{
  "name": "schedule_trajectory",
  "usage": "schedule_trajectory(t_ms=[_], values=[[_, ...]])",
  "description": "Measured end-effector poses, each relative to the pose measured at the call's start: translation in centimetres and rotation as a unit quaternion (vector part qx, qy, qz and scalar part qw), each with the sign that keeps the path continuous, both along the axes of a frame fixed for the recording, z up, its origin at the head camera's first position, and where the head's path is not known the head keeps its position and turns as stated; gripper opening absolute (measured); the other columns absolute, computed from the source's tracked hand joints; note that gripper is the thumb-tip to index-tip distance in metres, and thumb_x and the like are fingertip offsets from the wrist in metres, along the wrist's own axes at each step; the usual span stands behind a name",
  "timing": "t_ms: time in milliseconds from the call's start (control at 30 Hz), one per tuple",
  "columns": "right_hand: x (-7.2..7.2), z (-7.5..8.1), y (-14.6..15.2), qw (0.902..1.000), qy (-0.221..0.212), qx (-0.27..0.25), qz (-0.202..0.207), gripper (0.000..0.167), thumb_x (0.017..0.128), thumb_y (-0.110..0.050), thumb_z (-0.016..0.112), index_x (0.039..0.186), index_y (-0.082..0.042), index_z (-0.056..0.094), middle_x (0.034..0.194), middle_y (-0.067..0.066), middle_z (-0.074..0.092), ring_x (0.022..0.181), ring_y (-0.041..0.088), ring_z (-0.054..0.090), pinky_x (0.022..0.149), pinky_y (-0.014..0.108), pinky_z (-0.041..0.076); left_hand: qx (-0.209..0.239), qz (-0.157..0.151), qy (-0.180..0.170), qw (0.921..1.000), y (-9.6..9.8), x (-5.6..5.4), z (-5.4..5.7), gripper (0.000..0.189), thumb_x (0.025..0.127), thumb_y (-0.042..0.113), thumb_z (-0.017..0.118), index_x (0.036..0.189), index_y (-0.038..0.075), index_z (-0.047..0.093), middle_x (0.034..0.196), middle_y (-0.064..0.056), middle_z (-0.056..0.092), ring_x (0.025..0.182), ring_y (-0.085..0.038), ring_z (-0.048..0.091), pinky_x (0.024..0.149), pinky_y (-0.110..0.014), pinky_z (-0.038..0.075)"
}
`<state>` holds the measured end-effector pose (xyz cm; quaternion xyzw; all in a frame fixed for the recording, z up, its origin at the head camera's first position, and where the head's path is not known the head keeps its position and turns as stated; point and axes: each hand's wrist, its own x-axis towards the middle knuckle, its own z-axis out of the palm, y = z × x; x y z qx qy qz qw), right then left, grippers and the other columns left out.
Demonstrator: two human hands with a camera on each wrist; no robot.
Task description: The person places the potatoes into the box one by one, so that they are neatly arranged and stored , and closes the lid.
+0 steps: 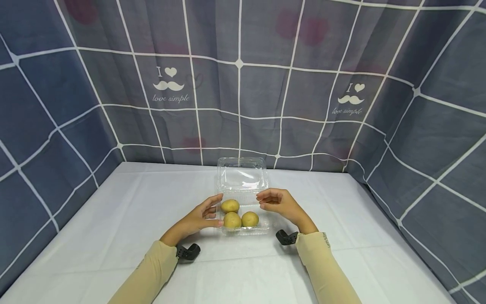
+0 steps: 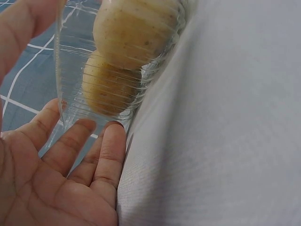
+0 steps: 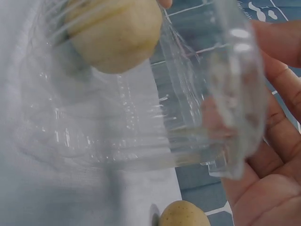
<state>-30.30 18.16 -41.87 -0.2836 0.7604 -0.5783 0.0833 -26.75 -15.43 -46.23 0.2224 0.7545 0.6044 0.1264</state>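
Three potatoes [image 1: 232,220] sit in the open box [image 1: 263,219] between your hands — left hand [image 1: 194,220] spread at its left wall, right hand [image 1: 284,207] loosely bent by its right. Box likely light, flimsy, slick — hold both walls low.

Looks like a small recording booth, curtained on three sides; cannot tell whether inside a home, lab or office. In the head view, has blue-grey, white-gridded curtains [image 1: 216,84] for walls at twelve, nine and three o'clock, with "love simple" prints [image 1: 170,85] at ten and two. Has a white-covered table [image 1: 243,270] reaching to six o'clock, and black wrist cameras [image 1: 188,252] at seven and five.
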Motion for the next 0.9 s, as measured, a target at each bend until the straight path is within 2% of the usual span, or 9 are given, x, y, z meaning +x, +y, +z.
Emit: schedule_trajectory(t_ms=[333,633,900], values=[[-0.1,0.0,0.3,0.9997,0.004,-0.011,-0.021,0.034,0.098,0.0,0.074,0.127,0.016,0.067,0.126,0.04,0.066,0.1,0.01,0.07,0.091,0.024,0.059,0.008,-0.004,0.002,1.0,-0.1,0.1,-0.1,0.096,0.096,0.011,0.082,0.17,-0.002,0.022,0.176,-0.028,0.02,0.154,-0.053,0.033,0.126,-0.061,0.033],[-0.4,-0.1,0.8,0.9965,0.029,-0.02,-0.075,0.033,0.097,0.005,0.074,0.126,0.017,0.067,0.123,0.031,0.072,0.096,0.007,0.07,0.088,0.022,0.057,0.008,-0.002,0.004,1.0,0.0,0.1,0.0,0.09,0.099,0.011,0.077,0.169,-0.003,0.022,0.175,-0.03,0.02,0.154,-0.054,0.033,0.127,-0.062,0.031],[-0.9,-0.7,1.5,0.9881,0.034,-0.056,-0.14,0.033,0.095,0.009,0.072,0.125,0.022,0.064,0.113,0.035,0.072,0.087,0.006,0.068,0.08,0.017,0.055,-0.005,0.006,0.002,1.0,0.1,0.2,0.1,0.085,0.102,0.013,0.072,0.17,-0.002,0.023,0.175,-0.029,0.022,0.153,-0.053,0.035,0.126,-0.064,0.032]])
